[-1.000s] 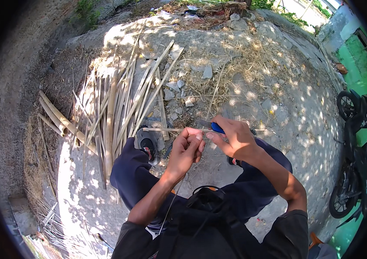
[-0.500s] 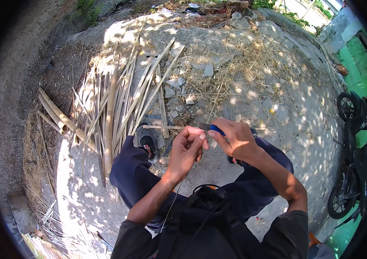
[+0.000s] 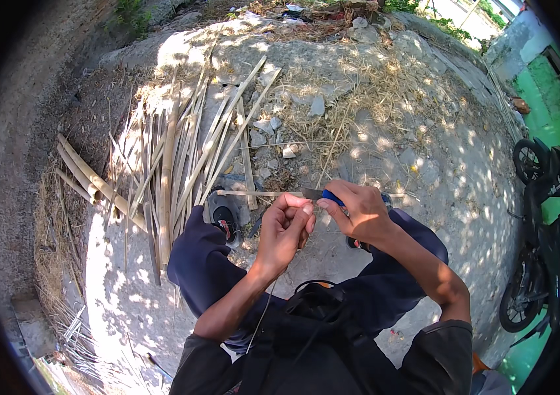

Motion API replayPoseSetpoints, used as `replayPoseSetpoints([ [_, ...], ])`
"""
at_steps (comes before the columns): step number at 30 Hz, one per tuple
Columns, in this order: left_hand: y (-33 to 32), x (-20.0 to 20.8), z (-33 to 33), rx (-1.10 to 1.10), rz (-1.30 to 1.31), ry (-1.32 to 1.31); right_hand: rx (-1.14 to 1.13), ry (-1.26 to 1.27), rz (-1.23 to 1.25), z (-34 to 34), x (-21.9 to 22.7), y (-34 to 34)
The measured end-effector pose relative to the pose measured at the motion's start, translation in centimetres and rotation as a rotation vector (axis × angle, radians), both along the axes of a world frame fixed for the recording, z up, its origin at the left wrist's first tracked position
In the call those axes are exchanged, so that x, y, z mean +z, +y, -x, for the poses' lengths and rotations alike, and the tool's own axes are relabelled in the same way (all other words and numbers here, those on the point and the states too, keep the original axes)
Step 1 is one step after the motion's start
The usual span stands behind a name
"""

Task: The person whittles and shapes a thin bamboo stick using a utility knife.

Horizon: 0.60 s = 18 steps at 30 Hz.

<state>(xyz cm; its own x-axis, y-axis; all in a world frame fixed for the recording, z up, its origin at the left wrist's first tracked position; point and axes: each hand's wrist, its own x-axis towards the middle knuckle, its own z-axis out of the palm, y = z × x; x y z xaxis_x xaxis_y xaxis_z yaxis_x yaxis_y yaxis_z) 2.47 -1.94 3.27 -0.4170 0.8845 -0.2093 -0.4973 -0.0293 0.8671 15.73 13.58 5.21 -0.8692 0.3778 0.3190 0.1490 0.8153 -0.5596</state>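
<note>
Between my knees, my left hand [image 3: 285, 230] pinches a thin bamboo strip [image 3: 265, 315] with thumb and fingers. The strip's tail hangs below that hand toward my lap. My right hand [image 3: 362, 212] is closed round the blue handle of a knife [image 3: 312, 193]. Its grey blade points left, close to my left fingertips, and my right thumb is near the strip. Whether the blade touches the strip, I cannot tell. Behind both hands a flat bamboo slat [image 3: 254, 193] lies crosswise, its middle hidden by them.
Many split bamboo strips [image 3: 191, 145] are heaped on the ground to the left, beside thicker bamboo poles [image 3: 102, 184]. Stones [image 3: 317, 106] and dry shavings [image 3: 385, 85] lie ahead. A motorcycle [image 3: 540, 243] stands at the right by a green wall. My shoe [image 3: 225, 220] is near the heap.
The fingers of my left hand have curled in a little, away from under the right hand. My right hand and the knife have stayed almost in place.
</note>
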Motion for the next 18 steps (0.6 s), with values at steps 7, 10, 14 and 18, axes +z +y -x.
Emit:
replayPoseSetpoints([
  [7, -0.3, 0.3, 0.3, -0.020, -0.006, -0.027, 0.000, 0.022, -0.027, 0.2, 0.0, 0.2],
  [10, -0.3, 0.4, 0.3, -0.009, -0.006, -0.056, 0.007, 0.028, -0.044, 0.4, 0.2, 0.4],
  [14, -0.6, 0.1, 0.6, -0.008, -0.010, -0.053, -0.004, 0.027, -0.047, 0.9, 0.3, 0.3],
  [18, -0.8, 0.4, 0.3, -0.050, 0.015, -0.042, -0.118, 0.045, -0.020, 1.0, 0.4, 2.5],
])
